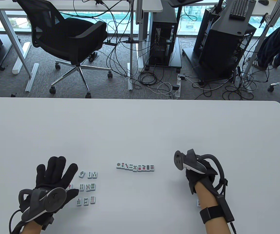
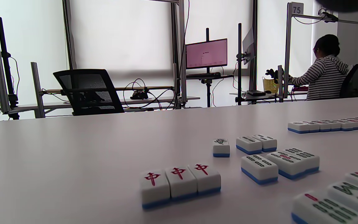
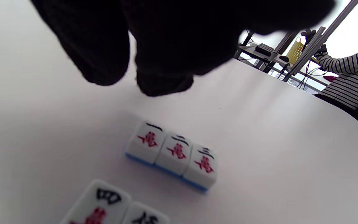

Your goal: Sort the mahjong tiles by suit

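Note:
My left hand (image 1: 56,170) lies flat on the white table (image 1: 140,126) with its fingers spread, holding nothing. Three red-dragon tiles (image 2: 180,184) sit in a row just beneath it; only one (image 1: 69,187) peeks out in the table view. To its right, bamboo tiles (image 1: 87,187) lie in loose rows, also seen as bamboo tiles (image 2: 278,159). A tight row of dot tiles (image 1: 135,167) lies mid-table. My right hand (image 1: 198,174) hovers at the right, its fingers (image 3: 163,62) hanging loosely over a row of three character tiles (image 3: 172,152), holding nothing.
Another row of character tiles (image 3: 110,207) starts nearer the camera, and one tile (image 1: 198,202) shows beside my right forearm. Beyond the table's far edge stand an office chair (image 1: 69,41) and computer towers (image 1: 163,41). A person in a striped top (image 2: 325,77) sits at a distant desk.

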`<control>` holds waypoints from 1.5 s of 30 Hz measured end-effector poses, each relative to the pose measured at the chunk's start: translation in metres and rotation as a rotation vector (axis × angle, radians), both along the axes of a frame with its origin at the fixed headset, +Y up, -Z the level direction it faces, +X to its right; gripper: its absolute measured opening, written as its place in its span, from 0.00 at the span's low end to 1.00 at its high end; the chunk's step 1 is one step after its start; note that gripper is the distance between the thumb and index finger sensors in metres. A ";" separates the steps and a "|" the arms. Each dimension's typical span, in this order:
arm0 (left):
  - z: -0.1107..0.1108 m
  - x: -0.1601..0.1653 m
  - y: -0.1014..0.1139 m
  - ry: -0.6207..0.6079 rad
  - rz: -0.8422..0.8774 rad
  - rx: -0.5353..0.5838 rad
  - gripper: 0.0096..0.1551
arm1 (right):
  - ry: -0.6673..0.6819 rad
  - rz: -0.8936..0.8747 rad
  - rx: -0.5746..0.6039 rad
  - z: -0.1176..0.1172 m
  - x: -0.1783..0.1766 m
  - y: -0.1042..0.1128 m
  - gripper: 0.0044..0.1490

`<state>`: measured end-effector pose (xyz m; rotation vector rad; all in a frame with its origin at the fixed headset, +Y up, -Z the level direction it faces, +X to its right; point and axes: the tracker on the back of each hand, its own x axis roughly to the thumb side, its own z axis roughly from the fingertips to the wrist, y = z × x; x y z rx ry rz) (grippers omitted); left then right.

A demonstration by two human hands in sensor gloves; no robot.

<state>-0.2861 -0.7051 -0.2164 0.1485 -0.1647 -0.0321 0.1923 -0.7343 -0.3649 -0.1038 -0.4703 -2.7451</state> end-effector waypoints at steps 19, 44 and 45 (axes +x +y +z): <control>-0.001 0.000 -0.001 0.014 -0.007 -0.025 0.52 | 0.066 -0.149 0.061 0.011 0.019 -0.016 0.37; 0.003 0.006 0.003 -0.028 0.005 0.019 0.52 | 0.471 -0.394 0.118 0.053 -0.230 -0.030 0.38; 0.003 0.006 0.003 -0.028 0.005 0.019 0.52 | 0.470 -0.397 0.111 0.052 -0.231 -0.032 0.38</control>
